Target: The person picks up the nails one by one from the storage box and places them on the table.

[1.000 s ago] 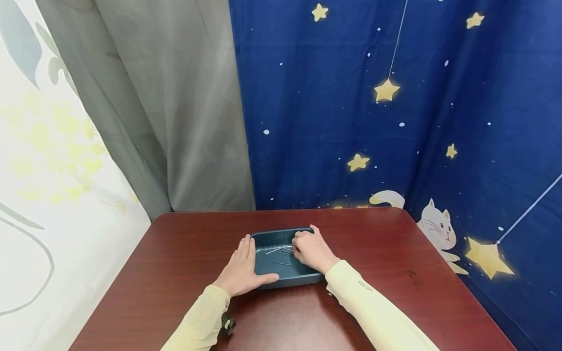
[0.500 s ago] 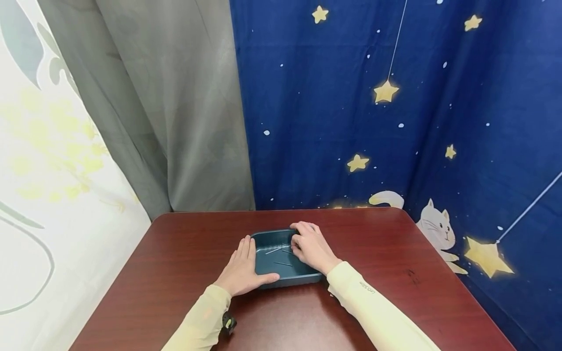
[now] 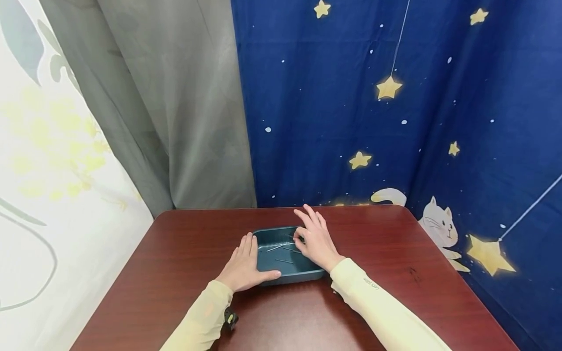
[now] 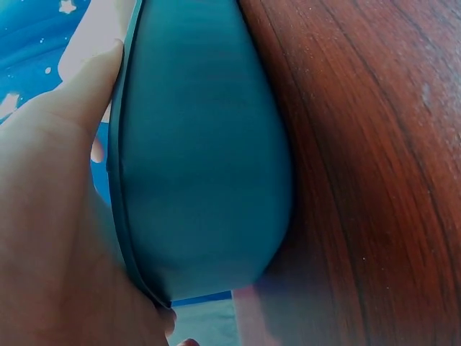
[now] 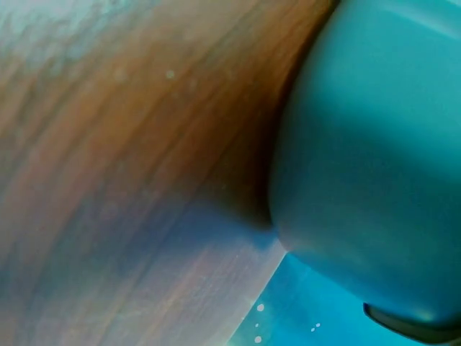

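A dark teal tray (image 3: 303, 277) stands on the table, with several thin, nail-like metal pins (image 3: 284, 261) lying on its floor. My left hand (image 3: 244, 267) rests along the tray's left end, fingers straight and thumb spread over the near rim. In the left wrist view, the same hand (image 4: 54, 180) lies against the rim beside the outer wall. Over the tray's right end, my right hand (image 3: 317, 243) pinches one thin metal pin (image 3: 290, 236) between thumb and index finger, its other fingers raised. The right wrist view shows only the tray's outer wall (image 5: 374, 144), without that hand.
The reddish-brown wooden table (image 3: 184, 273) extends around the tray on every side. Behind it hang a grey curtain (image 3: 202, 122) and a blue star-patterned curtain (image 3: 316, 122). A small black object (image 3: 230, 318) sits at the left wrist.
My right hand has lifted slightly from the tray's floor, its outer fingers spreading upward, and a pin now shows in its pinch. My left hand keeps its place on the tray.
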Demonstrator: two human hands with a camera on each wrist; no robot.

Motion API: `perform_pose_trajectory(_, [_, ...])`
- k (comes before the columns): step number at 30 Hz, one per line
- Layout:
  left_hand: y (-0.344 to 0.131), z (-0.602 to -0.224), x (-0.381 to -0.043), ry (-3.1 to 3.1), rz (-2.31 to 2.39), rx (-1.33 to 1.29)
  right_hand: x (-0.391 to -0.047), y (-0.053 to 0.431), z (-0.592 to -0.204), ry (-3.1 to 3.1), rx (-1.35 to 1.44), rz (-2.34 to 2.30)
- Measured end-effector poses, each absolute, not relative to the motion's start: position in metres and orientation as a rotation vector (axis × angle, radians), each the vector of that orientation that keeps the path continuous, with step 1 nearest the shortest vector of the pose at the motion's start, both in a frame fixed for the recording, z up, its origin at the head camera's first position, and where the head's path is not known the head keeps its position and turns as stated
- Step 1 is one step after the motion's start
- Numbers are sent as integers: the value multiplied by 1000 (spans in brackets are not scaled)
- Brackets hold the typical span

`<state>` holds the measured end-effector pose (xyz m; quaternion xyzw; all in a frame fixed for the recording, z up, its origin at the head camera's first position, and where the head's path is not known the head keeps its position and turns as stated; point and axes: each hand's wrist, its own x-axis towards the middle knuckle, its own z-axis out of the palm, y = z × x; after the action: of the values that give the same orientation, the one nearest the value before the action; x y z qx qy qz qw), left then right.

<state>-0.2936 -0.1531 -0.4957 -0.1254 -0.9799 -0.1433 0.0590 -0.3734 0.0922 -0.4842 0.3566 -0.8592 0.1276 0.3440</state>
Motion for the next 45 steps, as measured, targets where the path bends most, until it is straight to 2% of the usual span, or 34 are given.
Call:
perform_pose_trajectory(11, [-152,-491,-290,-2979,-441,-400,-367,99,-478,-2154,846,439])
perform_pose_trajectory(32, [-153,-491,-291,-2980,-437,-408,-357,134,-442,-2095,813,477])
perform_pose_trajectory(45, [-154,-493,-292,-2980,-447,-420,-353,161,-450,-2184,660,462])
